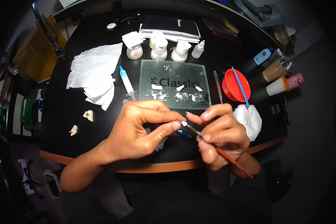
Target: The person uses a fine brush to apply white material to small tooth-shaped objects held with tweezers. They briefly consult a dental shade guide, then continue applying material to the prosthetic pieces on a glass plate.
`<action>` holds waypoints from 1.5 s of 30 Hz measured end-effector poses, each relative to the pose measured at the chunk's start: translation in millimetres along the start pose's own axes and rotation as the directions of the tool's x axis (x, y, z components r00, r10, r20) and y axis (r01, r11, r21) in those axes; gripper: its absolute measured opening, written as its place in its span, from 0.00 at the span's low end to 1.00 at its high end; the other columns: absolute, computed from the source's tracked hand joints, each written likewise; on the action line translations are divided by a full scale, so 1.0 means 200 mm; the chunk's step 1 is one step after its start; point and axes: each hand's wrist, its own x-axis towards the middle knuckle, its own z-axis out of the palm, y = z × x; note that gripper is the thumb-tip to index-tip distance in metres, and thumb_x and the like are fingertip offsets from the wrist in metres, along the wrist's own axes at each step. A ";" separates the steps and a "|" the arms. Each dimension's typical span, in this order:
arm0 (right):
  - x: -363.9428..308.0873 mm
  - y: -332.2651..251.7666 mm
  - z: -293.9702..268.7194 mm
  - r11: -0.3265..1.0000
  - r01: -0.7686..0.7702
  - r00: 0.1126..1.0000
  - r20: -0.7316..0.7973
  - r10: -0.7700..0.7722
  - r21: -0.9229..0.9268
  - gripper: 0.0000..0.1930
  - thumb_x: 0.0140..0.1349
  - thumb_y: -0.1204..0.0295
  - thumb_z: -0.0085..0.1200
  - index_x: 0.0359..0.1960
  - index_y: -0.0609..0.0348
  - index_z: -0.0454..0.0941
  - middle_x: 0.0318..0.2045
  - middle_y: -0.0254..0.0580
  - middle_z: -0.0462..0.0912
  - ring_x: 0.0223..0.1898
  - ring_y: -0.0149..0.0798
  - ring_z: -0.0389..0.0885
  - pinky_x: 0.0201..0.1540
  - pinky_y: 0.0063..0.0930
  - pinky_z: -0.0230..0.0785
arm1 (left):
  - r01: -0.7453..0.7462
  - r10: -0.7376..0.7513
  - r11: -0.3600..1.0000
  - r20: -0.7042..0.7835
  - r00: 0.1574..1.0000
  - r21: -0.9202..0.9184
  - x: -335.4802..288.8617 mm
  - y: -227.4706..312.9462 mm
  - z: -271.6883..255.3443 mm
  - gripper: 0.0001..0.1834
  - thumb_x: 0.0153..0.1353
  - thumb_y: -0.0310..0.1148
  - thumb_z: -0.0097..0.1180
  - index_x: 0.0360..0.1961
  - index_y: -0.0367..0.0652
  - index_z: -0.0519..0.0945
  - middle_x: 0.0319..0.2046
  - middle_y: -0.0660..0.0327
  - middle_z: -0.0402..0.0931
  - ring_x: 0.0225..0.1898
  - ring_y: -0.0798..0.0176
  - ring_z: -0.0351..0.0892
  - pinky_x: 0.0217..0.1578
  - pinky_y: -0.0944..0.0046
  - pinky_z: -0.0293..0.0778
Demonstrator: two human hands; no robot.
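Note:
My left hand [141,128] is closed, thumb and forefinger pinching a small white tooth-like piece [184,123]. A fine brush [233,161] with a reddish-brown handle lies in the closed fingers of my right hand [225,132]. Its tip is at the white piece, touching or very close. Just beyond both hands is a glass slab [147,74] bearing white powdery paste and several small white lumps [156,87]. A dark blue stick-like item [183,134] shows under the hands, partly hidden.
White-capped jars [159,50] and a dropper bottle [198,49] stand behind the slab. A blue syringe [126,80], tissues [93,71] and plaster tooth models [88,115] lie left. At right are a red bowl [233,86], a blue stick [240,86] and crumpled tissue [249,121].

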 end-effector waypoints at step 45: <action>0.00 0.01 0.02 0.987 0.069 0.995 0.083 -0.058 -0.143 0.12 0.54 0.88 0.65 0.38 0.64 0.81 0.32 0.46 0.81 0.47 0.48 0.81 0.47 0.44 0.91 | 0.038 -0.038 0.999 0.014 0.999 -0.035 -0.01 0.00 0.01 0.10 0.67 0.23 0.65 0.47 0.36 0.90 0.30 0.56 0.85 0.30 0.70 0.82 0.30 0.70 0.73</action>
